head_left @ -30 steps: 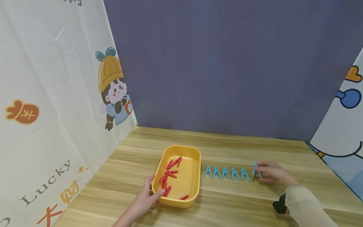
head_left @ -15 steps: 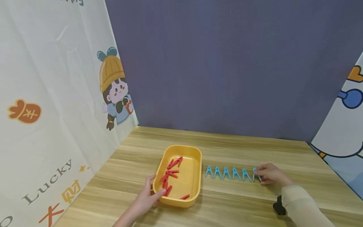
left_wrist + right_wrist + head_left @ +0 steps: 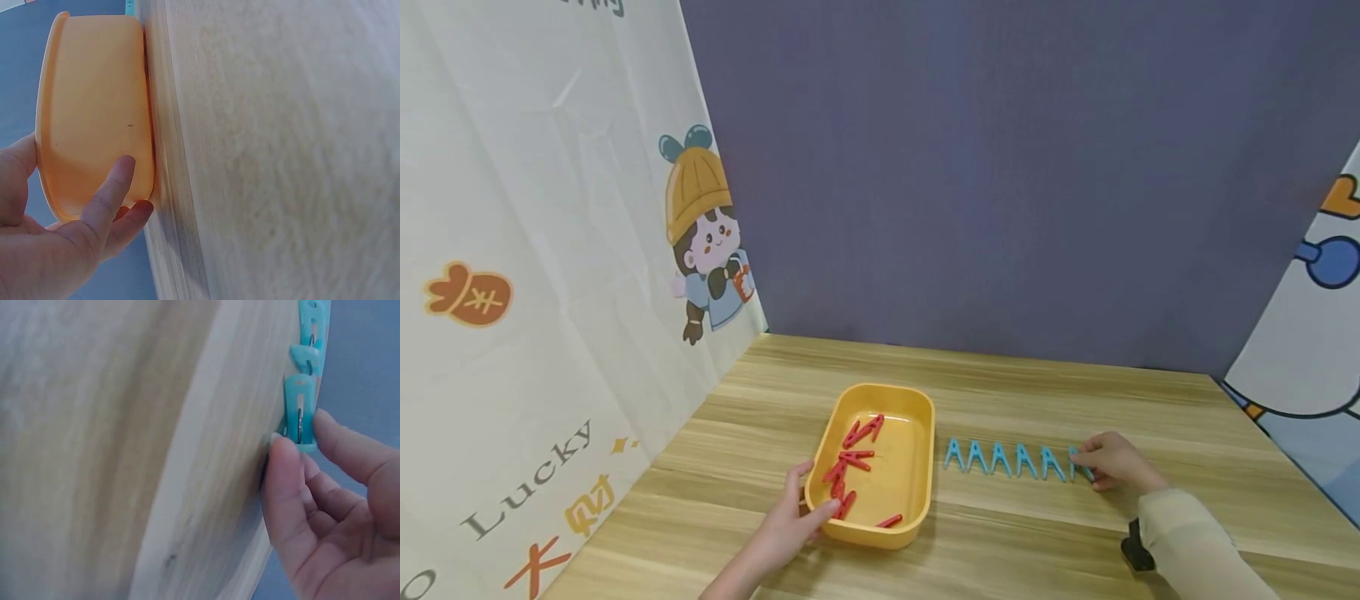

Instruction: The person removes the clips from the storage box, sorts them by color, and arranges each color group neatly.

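My left hand (image 3: pixel 786 525) holds the near left corner of a yellow plastic tub (image 3: pixel 920 500), thumb over the rim and fingers along its outer wall (image 3: pixel 94 94). Inside the tub lie several red clothespins (image 3: pixel 856 459). To its right, several blue clothespins stand in a row on the table, the first blue clothespin (image 3: pixel 953 454) nearest the tub. My right hand (image 3: pixel 1116 462) is at the row's right end, pinching the last blue clothespin (image 3: pixel 300 409) between thumb and finger. In the head view the fingers partly cover that clothespin.
The wood-patterned table (image 3: pixel 1000 550) reaches back to a dark blue-grey panel (image 3: pixel 970 183). A printed white sheet (image 3: pixel 550 208) hangs on the left, and another printed sheet (image 3: pixel 1300 350) on the right. A black device (image 3: pixel 1137 550) sits at my right wrist.
My right hand has lowered the last blue clothespin onto the table, in line with the others. The left hand stays on the tub.
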Demonstrator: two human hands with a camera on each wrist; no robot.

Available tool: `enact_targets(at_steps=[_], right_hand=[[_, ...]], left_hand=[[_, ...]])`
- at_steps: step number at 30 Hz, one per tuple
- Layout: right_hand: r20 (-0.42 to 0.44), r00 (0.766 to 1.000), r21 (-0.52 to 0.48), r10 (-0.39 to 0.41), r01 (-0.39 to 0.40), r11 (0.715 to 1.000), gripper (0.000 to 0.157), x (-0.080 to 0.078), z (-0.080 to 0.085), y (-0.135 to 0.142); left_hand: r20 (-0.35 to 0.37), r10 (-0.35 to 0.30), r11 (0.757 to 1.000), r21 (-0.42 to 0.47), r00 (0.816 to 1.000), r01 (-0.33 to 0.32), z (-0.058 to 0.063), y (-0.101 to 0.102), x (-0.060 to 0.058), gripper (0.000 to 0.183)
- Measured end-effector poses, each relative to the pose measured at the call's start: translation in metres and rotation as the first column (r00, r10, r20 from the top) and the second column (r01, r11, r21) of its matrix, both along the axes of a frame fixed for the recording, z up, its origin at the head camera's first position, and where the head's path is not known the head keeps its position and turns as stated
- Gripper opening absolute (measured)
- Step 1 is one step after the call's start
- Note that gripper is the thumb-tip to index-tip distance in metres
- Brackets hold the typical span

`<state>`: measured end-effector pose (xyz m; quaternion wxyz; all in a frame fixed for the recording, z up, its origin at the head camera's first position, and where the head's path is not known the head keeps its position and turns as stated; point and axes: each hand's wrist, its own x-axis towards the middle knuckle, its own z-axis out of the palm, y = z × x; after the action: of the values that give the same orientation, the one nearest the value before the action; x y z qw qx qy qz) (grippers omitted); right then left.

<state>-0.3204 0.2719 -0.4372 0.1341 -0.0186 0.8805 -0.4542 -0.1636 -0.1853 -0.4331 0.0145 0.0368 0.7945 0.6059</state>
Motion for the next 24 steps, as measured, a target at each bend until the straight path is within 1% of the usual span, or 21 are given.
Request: enact_targets(at_steps=[6, 9, 11, 14, 20, 24], right_hand=[[-0.005, 1.0, -0.005, -0.01, 0.01, 1.0, 0.014, -0.001, -0.003, 0.001], [-0.019, 1.0, -0.008, -0.011, 0.01, 1.0, 0.015, 0.0, -0.001, 0.002], [-0.035, 0.999, -0.004, -0.011, 0.011, 1.0, 0.02, 0.0, 0.003, 0.002], [-0.077, 0.997, 0.011, 0.006, -0.006, 1.0, 0.026, -0.001, 0.012, -0.003], [-0.139, 0.988, 0.039, 0.07, -0.065, 0.997, 0.039, -0.003, 0.038, -0.022], [-0.18, 0.979, 0.041, 0.1, -0.094, 0.995, 0.042, 0.0, 0.051, -0.04]], left_hand=[[0.007, 0.007, 1.0, -0.008, 1.0, -0.007, 0.001, -0.001, 0.0, 0.072], [0.017, 0.006, 1.0, -0.015, 1.0, -0.006, 0.0, -0.002, -0.001, 0.072], [0.022, 0.005, 1.0, -0.014, 1.0, -0.004, 0.0, -0.002, -0.001, 0.072], [0.026, 0.003, 1.0, -0.008, 1.0, -0.003, 0.0, -0.003, -0.001, 0.072], [0.02, -0.001, 1.0, 0.002, 1.0, 0.001, 0.0, -0.002, -0.001, 0.073], [0.006, 0.002, 1.0, 0.006, 1.0, -0.002, 0.0, 0.0, 0.0, 0.073]])
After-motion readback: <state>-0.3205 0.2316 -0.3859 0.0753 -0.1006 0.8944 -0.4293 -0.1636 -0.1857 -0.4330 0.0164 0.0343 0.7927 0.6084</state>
